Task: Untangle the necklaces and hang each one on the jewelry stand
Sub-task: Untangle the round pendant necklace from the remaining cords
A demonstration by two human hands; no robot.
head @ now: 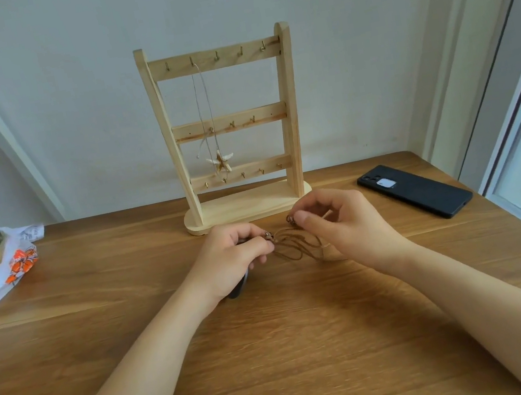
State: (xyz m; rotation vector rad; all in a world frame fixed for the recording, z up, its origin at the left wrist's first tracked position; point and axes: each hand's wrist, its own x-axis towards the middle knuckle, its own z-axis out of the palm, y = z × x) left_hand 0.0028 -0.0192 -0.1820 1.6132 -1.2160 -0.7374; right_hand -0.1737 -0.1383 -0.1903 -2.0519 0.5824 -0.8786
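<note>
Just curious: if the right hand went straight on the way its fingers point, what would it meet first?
Probably the left hand: the right hand points leftward at it, with only loops of brown cord between; depth is unclear.

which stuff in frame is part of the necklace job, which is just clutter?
Job:
- wooden jewelry stand
- starfish necklace, hanging from a top-rail hook
- brown cord necklace, pinched by the left hand and right hand

Lying about:
- black phone, on the right of the table
- plastic bag with orange print, at the left edge
</note>
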